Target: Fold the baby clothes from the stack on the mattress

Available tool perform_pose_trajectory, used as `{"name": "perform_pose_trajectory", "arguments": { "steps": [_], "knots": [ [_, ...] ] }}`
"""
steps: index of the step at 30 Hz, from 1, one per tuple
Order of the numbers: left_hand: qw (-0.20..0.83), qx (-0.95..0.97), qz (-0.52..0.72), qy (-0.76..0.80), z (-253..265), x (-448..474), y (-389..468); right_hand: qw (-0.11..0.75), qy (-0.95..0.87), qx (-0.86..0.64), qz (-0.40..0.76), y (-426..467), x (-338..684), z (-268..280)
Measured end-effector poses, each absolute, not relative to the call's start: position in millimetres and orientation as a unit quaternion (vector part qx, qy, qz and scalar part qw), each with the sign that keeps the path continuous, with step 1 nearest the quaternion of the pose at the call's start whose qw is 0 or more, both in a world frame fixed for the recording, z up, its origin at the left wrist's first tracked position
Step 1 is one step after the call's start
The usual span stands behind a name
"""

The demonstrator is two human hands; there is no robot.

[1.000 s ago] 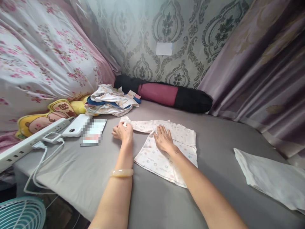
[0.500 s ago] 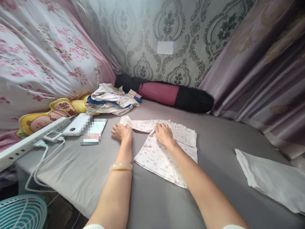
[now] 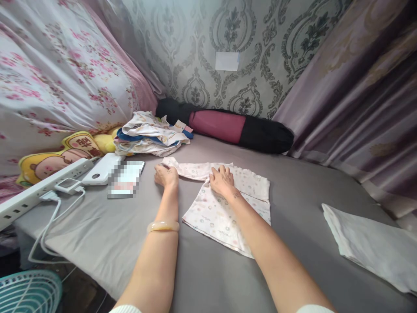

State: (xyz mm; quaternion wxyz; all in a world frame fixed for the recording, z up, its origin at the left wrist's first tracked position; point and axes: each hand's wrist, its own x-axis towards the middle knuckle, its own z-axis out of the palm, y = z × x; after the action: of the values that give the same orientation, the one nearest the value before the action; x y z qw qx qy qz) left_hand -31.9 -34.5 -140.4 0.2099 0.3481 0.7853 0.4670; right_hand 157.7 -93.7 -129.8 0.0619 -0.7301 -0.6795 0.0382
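Note:
A small white shirt (image 3: pixel 210 217) with a pale print lies on the grey sheet. One of its sleeves reaches out to the left, and the other side is folded over. At that left cuff my left hand (image 3: pixel 166 175), with a bangle on its forearm, has its fingers curled in and closed on the fabric; the fingertips are partly hidden. My right hand (image 3: pixel 222 180) rests palm down on the shirt where the sleeve joins the body, its fingers somewhat apart and pressing on the cloth. My right forearm covers part of the shirt's lower half.
A heap of clothes (image 3: pixel 150 134) lies at the back left, before a black and maroon roll (image 3: pixel 216 126). A phone (image 3: pixel 127 178), white power bank (image 3: pixel 103 168) and power strip (image 3: pixel 48 189) are at left. Folded white cloth (image 3: pixel 371 243) lies right; a fan (image 3: pixel 29 291) is lower left.
My left hand's fingers, spread beside the cuff before, have curled in on it. My right hand has shifted very slightly left on the shirt. The view has turned a little.

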Motion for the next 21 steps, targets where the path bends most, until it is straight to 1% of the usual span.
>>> {"name": "perform_pose_trajectory", "arguments": {
  "steps": [3, 6, 8, 10, 15, 21],
  "knots": [
    [0.273, 0.324, 0.549, 0.720, -140.2, -35.9, -25.9, 0.043, -0.682, -0.726, 0.069, -93.5, 160.7, -125.3],
    [0.387, 0.249, 0.656, 0.599, -136.0, -34.8, -19.6, 0.023, -0.684, -0.722, 0.097, -93.7, 162.6, -121.5],
    [0.456, 0.216, 0.693, 0.514, -129.9, -32.3, -18.2, 0.016, -0.684, -0.722, 0.109, -93.7, 162.5, -120.1],
    [0.494, 0.223, 0.709, 0.452, -121.1, -28.8, -19.4, 0.017, -0.680, -0.724, 0.114, -93.1, 161.1, -119.2],
    [0.534, 0.286, 0.716, 0.346, -94.5, -11.9, -30.8, 0.003, -0.662, -0.740, 0.118, -87.5, 153.8, -113.4],
    [0.569, 0.354, 0.682, 0.292, -77.2, 19.8, -46.5, -0.021, -0.628, -0.764, 0.143, -80.4, 143.9, -105.0]
  ]
}}
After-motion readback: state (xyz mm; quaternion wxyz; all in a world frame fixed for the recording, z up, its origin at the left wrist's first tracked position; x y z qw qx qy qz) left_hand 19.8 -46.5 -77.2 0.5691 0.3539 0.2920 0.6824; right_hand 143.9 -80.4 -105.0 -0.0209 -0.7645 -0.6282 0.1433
